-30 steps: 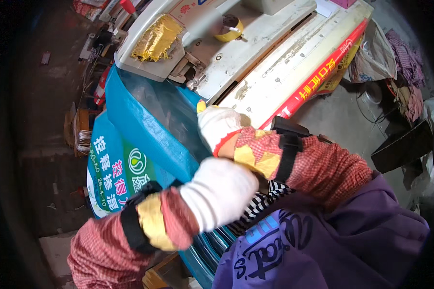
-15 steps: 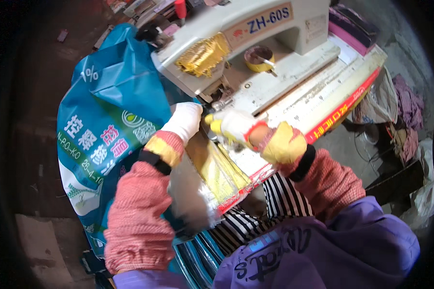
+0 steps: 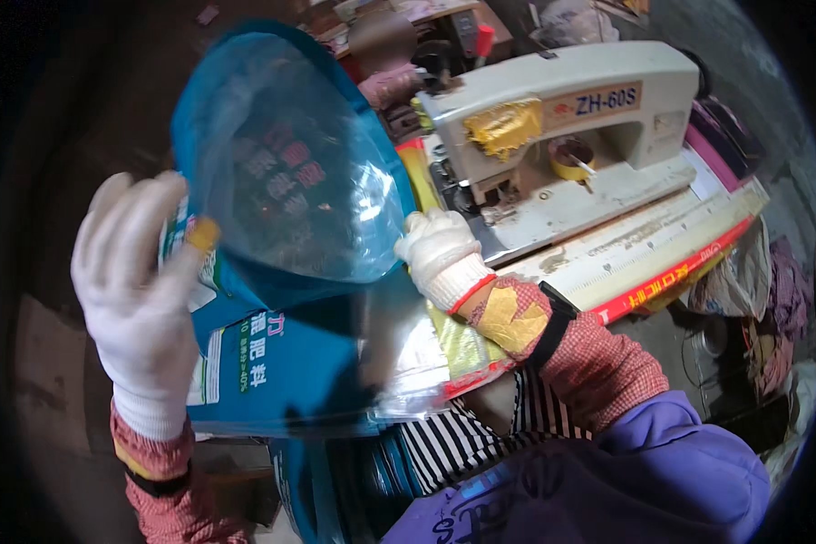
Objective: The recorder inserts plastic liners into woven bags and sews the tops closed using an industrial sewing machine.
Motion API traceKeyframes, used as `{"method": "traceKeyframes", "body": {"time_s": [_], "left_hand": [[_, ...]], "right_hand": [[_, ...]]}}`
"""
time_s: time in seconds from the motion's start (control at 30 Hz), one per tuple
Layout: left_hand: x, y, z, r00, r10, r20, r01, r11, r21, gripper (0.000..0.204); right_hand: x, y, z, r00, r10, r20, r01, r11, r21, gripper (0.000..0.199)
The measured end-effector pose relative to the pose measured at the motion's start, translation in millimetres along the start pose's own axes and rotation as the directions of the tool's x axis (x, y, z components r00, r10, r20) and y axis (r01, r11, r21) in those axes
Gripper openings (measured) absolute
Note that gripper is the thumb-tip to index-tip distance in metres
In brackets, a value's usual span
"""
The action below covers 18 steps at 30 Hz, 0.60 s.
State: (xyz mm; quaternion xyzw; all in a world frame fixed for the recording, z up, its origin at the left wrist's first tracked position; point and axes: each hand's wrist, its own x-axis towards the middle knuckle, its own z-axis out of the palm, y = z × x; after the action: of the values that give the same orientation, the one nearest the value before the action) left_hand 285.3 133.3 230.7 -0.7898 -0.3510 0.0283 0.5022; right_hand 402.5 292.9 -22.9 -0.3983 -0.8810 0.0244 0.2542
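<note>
The blue bag [image 3: 290, 181] looks light, soft and slippery, so both hands, left [image 3: 140, 299] and right [image 3: 440, 254], clamp its mouth edges.

Place: sewing workshop | Evidence: industrial sewing machine [image 3: 553, 127] stood on worn worktable [image 3: 644, 254]; woven sacks [image 3: 290, 363] piled; fabric scraps [image 3: 771, 299] lay beside; floor was grimy
</note>
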Motion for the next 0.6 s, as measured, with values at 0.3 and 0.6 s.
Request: {"method": "traceKeyframes", "body": {"time_s": [0.3,0.6], "left_hand": [[-168,75,102,0.718,-0.441,0.539,0.663,0.668,-0.336,0.087],[-261,141,154,0.499,-0.486,0.717,0.661,0.749,0.047,0.041]], "right_hand": [[-52,-1,-96,0.977,0.058,-0.204,0.138,0.558,0.818,0.015],[-100,26,2,0.972,0.198,-0.128,-0.033,0.652,0.757,0.025]]}}
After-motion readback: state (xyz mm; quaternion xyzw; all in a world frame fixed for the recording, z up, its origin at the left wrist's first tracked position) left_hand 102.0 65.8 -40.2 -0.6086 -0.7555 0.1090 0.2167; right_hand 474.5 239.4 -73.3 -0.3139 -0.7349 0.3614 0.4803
